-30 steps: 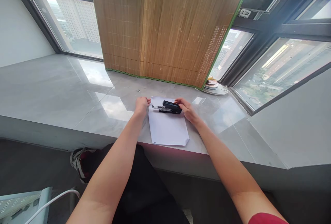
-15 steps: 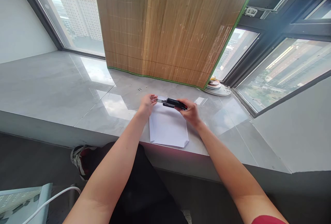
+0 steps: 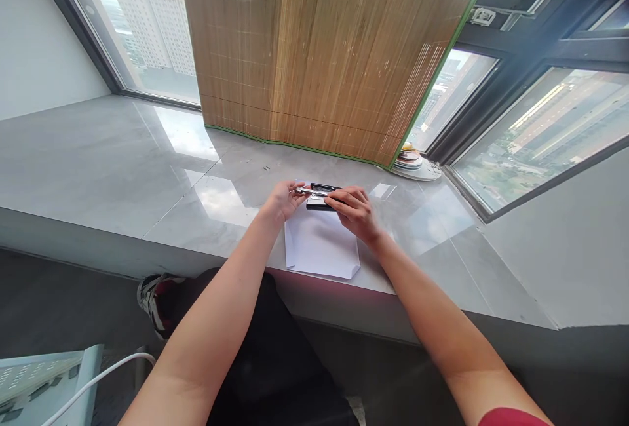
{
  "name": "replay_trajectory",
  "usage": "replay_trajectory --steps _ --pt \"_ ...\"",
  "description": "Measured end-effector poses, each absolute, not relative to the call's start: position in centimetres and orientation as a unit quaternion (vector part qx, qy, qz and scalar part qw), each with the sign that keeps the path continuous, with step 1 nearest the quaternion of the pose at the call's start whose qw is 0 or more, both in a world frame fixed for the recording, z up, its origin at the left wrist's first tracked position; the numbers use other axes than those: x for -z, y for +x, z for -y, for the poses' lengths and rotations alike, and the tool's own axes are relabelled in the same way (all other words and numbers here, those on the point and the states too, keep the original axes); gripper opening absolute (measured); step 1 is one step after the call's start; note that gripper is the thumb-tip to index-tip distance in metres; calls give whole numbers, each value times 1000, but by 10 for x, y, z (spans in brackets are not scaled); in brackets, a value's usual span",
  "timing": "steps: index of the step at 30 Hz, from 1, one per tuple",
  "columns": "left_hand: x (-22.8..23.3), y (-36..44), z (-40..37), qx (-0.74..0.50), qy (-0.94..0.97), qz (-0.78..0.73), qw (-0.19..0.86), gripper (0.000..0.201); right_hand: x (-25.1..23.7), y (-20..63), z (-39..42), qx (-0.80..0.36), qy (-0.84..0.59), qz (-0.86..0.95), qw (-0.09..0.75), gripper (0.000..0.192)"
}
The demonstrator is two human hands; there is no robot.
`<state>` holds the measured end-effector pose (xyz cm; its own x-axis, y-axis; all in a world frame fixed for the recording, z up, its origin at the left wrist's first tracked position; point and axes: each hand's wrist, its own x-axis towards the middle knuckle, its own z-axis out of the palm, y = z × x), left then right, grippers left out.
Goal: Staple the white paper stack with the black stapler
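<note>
A black stapler (image 3: 320,205) is spread apart over the upper part of a white paper sheet (image 3: 322,247), its silver metal strip showing between the black halves. My right hand (image 3: 354,212) is closed around the stapler's right end. My left hand (image 3: 285,199) has its fingers closed at the left tip of the silver strip. Whether a separate row of staples is between those fingers is too small to tell. The paper lies on the grey sill, with folded lower corners.
The glossy grey tiled sill (image 3: 113,157) runs along the windows. A bamboo blind (image 3: 304,52) with green edging hangs behind my hands. Stacked plates (image 3: 413,167) stand at the back right. Small bits (image 3: 266,168) lie behind my left hand. A pale perforated rack (image 3: 44,380) is at lower left.
The stapler has turned and spread wider, so its silver strip and both black halves now show. My right hand has rolled over it, and my left fingers have moved slightly right along the strip.
</note>
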<state>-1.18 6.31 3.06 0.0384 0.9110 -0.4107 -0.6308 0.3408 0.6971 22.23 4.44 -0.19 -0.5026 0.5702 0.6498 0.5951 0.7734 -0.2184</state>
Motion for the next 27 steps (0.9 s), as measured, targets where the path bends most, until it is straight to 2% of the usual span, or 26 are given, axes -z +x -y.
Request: replay_trajectory --steps 7,14,17,20,23,27 --pt "-32 -9 -63 -561 156 -420 696 27 0 223 -44 4 -350 860 372 32" --pt "-33 -13 -63 -570 147 -389 709 23 -2 225 -48 -11 -407 767 497 22" --pt "-36 -15 -63 -596 135 -377 696 32 0 227 -55 -106 -458 685 557 30" --pt "-38 -14 -64 -633 146 -371 663 40 5 229 -62 -264 -473 627 560 44" --pt "-37 -14 -66 -686 187 -362 602 32 6 228 -63 -354 -467 614 528 47" --pt "-30 -10 -67 -725 290 -348 518 14 2 224 -57 -379 -466 632 489 47"
